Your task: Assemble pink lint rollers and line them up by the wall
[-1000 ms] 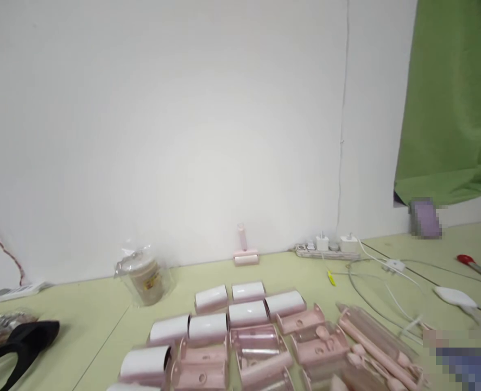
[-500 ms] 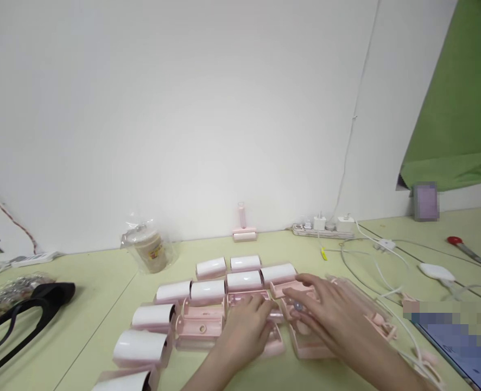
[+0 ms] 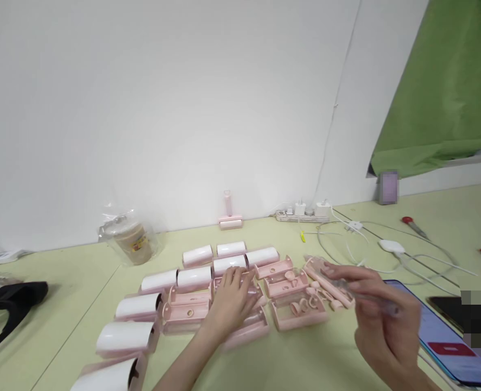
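Note:
My left hand (image 3: 231,300) is over the middle of the pink parts, its fingers bent down over a pink lint-roller holder (image 3: 260,297). The fingers hide much of that part. To the right, my right hand (image 3: 385,320) is raised above the table, pinching a slim clear plastic piece (image 3: 366,297), blurred and partly hidden. Between the hands lie open pink holders (image 3: 301,325) with small pink pieces inside. A pink handle (image 3: 332,285) rests near my right fingertips. White sticky rolls (image 3: 126,336) in pink holders stand in rows to the left.
An assembled pink lint roller (image 3: 230,221) leans against the wall. At back left stands a bagged cup (image 3: 137,244). A power strip (image 3: 301,217) and white cables (image 3: 391,247) lie at the right, near a phone (image 3: 431,336). A black strap-like object (image 3: 20,298) is far left.
My right hand has moved right, away from the pink holders, carrying the clear piece and uncovering small pink pieces. My left hand stays over the middle holders. The view has turned slightly right.

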Available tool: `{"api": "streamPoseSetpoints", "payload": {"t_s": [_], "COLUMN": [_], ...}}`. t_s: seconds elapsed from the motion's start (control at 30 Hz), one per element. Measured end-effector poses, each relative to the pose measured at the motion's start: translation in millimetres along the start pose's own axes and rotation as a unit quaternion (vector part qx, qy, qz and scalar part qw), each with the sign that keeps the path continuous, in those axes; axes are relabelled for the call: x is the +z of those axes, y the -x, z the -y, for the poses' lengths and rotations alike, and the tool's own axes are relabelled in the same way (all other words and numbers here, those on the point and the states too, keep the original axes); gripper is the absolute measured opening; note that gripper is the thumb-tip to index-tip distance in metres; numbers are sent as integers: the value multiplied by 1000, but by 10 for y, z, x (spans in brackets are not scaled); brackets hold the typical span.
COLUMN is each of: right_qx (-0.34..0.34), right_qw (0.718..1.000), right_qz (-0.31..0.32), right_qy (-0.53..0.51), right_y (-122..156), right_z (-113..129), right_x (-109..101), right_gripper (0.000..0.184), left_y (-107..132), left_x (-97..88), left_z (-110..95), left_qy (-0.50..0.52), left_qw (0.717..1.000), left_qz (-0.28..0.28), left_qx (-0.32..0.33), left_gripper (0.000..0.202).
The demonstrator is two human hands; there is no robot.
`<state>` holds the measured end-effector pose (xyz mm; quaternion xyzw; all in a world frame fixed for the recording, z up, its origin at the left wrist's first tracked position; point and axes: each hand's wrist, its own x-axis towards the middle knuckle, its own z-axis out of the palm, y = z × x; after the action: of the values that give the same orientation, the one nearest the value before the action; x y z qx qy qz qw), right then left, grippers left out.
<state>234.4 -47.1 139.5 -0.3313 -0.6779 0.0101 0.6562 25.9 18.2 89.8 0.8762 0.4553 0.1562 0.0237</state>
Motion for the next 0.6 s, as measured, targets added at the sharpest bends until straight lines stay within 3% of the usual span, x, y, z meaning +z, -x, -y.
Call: {"api": "streamPoseSetpoints", "payload": {"t_s": [0.1, 0.17, 0.27, 0.4, 0.47, 0.6], "right_qx": [-89, -176, -224, -170, -132, -78], "right_qw": [990, 969, 941, 949, 958, 961], "right_qz": [-105, -117, -48, 0, 42, 189], "right_qy": [28, 130, 248, 267, 253, 188], "right_y": [-111, -202, -336, -459, -426, -141], "right_z": [-234, -457, -764, -895, -850, -724], "right_x": [-59, -133, -242, -236, -183, -89], "right_gripper": [14, 13, 14, 13, 8, 8], "left_y": [72, 129, 211, 209, 88, -503], "left_x": [9, 88, 257, 250, 92, -283], "left_z": [-179, -286, -358, -299, -222, 133], "left_qy": [-1, 2, -9, -8, 3, -15], "left_qw": [998, 993, 983, 973, 981, 997], "left_qz": [-8, -5, -4, -8, -19, -56], "left_qx": [62, 121, 185, 232, 195, -43], "left_gripper": [44, 44, 52, 61, 63, 57]}}
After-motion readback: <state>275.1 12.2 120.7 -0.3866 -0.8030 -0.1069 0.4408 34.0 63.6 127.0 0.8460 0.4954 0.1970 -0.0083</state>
